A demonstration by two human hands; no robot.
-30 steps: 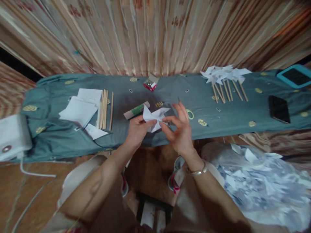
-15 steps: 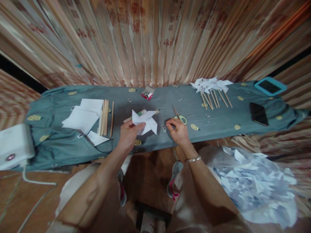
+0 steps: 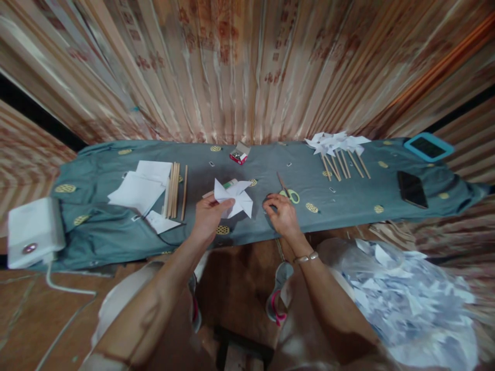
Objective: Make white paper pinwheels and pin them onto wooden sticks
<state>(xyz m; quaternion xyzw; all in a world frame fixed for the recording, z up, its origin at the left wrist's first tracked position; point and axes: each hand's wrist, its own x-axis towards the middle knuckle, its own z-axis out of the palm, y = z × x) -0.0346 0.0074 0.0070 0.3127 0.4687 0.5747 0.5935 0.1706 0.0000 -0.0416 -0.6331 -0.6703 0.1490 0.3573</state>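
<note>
A second ago both my hands were on the paper pinwheel (image 3: 242, 201); now only my left hand (image 3: 209, 214) grips it, and its vanes show spread out. My right hand (image 3: 284, 214) has come away toward the tabletop's (image 3: 348, 201) front edge, its raised fingers now curled in. The scissors (image 3: 285, 188) it mostly hid now show their blades, while the pinwheel covers most of the green-and-white tube (image 3: 231, 183).

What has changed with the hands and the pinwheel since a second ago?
The right hand let go of the paper pinwheel and moved right, away from it. The left hand still holds it; the wooden sticks, red box and phone stayed put.
</note>
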